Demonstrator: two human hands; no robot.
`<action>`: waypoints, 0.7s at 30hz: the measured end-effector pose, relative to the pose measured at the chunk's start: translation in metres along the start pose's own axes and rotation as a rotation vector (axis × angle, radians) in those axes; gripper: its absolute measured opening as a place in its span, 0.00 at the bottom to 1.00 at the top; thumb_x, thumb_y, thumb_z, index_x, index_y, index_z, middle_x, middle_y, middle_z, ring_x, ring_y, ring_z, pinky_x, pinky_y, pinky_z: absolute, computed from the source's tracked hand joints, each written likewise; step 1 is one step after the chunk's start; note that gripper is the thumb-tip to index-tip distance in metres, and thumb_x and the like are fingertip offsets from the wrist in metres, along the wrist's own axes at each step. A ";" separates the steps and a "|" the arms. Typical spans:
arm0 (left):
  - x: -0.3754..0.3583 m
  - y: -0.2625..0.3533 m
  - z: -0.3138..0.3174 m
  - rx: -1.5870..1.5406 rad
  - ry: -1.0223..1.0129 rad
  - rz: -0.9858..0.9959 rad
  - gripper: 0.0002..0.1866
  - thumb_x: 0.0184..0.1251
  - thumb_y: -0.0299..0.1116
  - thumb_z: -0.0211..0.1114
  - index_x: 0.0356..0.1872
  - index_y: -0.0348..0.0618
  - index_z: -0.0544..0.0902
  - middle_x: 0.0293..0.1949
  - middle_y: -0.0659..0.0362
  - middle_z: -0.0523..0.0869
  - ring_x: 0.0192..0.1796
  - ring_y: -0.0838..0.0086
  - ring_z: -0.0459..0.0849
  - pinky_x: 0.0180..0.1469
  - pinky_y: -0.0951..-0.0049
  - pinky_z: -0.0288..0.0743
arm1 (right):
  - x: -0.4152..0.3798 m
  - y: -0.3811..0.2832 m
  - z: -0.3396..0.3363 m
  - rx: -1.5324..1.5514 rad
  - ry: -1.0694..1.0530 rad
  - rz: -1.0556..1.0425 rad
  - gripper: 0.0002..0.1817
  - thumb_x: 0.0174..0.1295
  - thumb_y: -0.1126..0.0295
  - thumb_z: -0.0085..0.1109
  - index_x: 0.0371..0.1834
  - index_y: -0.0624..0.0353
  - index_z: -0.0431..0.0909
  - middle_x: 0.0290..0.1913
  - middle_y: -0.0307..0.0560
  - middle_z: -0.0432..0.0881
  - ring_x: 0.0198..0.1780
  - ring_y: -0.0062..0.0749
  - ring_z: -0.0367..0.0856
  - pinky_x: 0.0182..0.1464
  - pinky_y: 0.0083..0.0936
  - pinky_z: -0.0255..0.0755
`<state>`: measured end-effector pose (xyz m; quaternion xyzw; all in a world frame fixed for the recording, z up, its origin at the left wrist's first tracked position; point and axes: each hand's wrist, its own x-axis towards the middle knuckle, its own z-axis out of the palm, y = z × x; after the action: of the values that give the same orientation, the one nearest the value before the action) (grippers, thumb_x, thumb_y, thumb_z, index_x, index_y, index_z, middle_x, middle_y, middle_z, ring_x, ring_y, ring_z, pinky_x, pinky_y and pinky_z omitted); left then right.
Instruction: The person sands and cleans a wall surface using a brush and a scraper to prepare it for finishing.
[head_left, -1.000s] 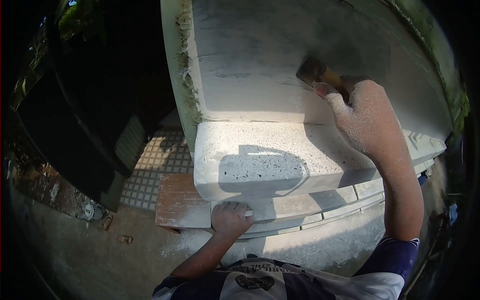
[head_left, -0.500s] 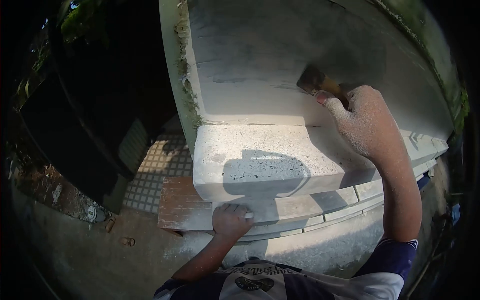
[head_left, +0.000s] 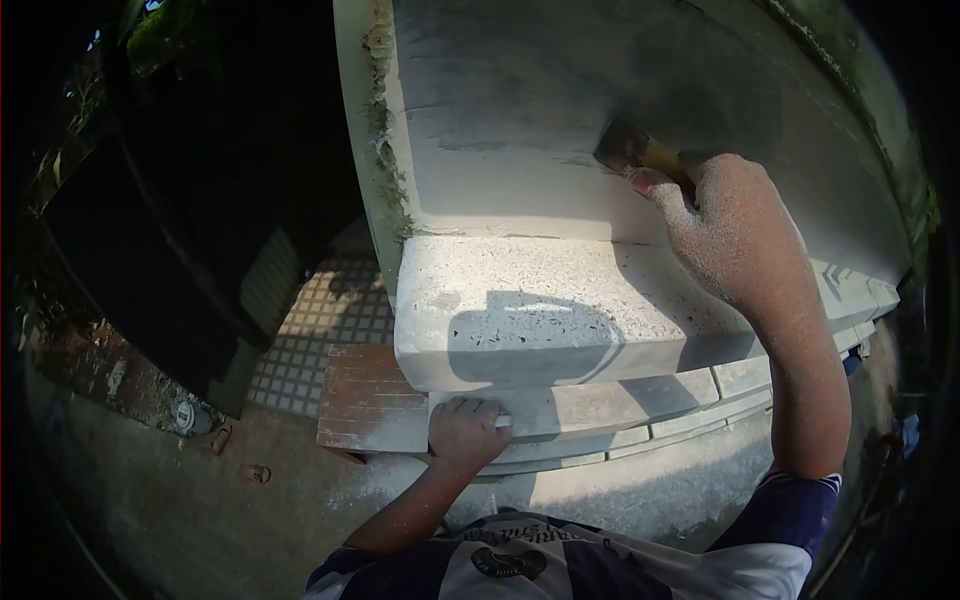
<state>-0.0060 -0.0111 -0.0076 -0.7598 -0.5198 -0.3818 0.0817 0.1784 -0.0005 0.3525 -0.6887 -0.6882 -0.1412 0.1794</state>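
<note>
A flat brush-like tool (head_left: 650, 154) with a dark head and a wooden handle is in my right hand (head_left: 735, 225), its head against the grey wall panel (head_left: 510, 120). Pale dust covers that hand, and the fingers are closed round the handle. Lower down, my left hand (head_left: 467, 432) is closed at the edge of the wooden bench (head_left: 372, 400), with a small whitish piece (head_left: 502, 421) showing beside its fingers. Between the hands lies a speckled white ledge (head_left: 500, 275), crossed by a shadow.
Left of the ledge stands a greenish post (head_left: 368, 190) with a rough, crumbling edge. Beyond it are a tiled floor (head_left: 320, 340) and a dark panel (head_left: 140, 290). A pair of sandals (head_left: 256, 473) lies on the ground at lower left. Stepped slabs run to the right.
The view has shifted slightly, so the ledge and post appear a little further right. The brush-like tool stays in almost the same place on the panel, and both hands remain closed.
</note>
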 end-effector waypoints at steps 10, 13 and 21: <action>0.006 -0.001 0.003 -0.030 0.031 -0.016 0.06 0.41 0.38 0.73 0.22 0.54 0.87 0.25 0.61 0.89 0.31 0.62 0.88 0.36 0.61 0.78 | 0.002 -0.001 -0.001 0.004 -0.054 0.025 0.21 0.72 0.60 0.57 0.38 0.71 0.89 0.23 0.57 0.85 0.26 0.42 0.88 0.39 0.40 0.85; -0.001 -0.001 0.002 -0.044 0.027 0.006 0.06 0.40 0.39 0.73 0.23 0.54 0.87 0.25 0.61 0.89 0.31 0.62 0.88 0.36 0.60 0.78 | 0.000 -0.027 0.001 -0.017 -0.084 -0.053 0.22 0.72 0.60 0.57 0.35 0.71 0.89 0.21 0.56 0.84 0.26 0.40 0.88 0.38 0.38 0.85; 0.001 -0.002 0.003 -0.028 -0.018 -0.023 0.08 0.44 0.44 0.74 0.26 0.57 0.88 0.27 0.63 0.89 0.33 0.65 0.88 0.38 0.60 0.79 | 0.005 -0.003 0.007 -0.025 0.004 -0.039 0.23 0.74 0.57 0.56 0.36 0.69 0.89 0.21 0.56 0.84 0.24 0.40 0.86 0.37 0.39 0.83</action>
<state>-0.0062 -0.0072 -0.0095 -0.7582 -0.5238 -0.3833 0.0621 0.1749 0.0075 0.3487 -0.6770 -0.6993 -0.1548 0.1693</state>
